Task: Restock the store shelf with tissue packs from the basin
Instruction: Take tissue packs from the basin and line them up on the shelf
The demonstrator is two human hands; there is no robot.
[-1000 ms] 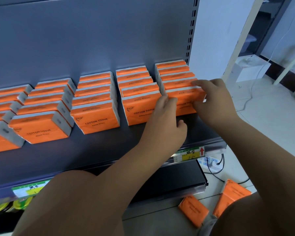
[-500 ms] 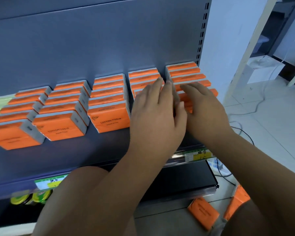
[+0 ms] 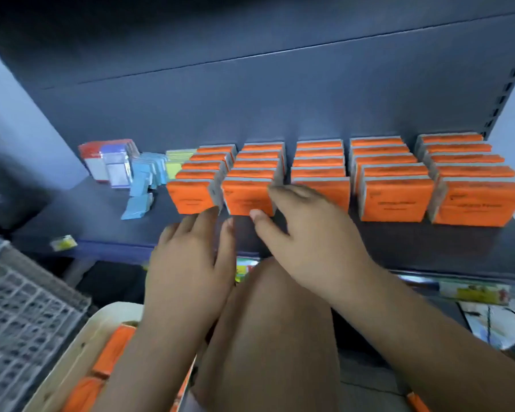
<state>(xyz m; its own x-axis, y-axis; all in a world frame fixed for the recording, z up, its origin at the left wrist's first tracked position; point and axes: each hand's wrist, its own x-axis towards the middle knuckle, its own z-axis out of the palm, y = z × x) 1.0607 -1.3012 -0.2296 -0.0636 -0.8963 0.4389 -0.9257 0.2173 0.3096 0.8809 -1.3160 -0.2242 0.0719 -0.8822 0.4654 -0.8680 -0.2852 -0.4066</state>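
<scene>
A dark blue store shelf (image 3: 101, 224) with a plain back panel (image 3: 250, 99) carries five rows of orange tissue packs (image 3: 393, 200), standing upright one behind another. The picture is blurred. The left hand (image 3: 191, 263) lies flat with its fingers (image 3: 208, 221) straight, the tips at the lower edge of the leftmost row's front pack (image 3: 192, 199), holding nothing. The right hand (image 3: 312, 239) is spread wide, fingers against the fronts of the second and third rows, gripping nothing. Small blue packets (image 3: 144, 176) sit left of the rows. Below on the left, a cream basin (image 3: 81, 346) holds more orange packs (image 3: 113, 349), beside a grey plastic crate (image 3: 21, 316).
</scene>
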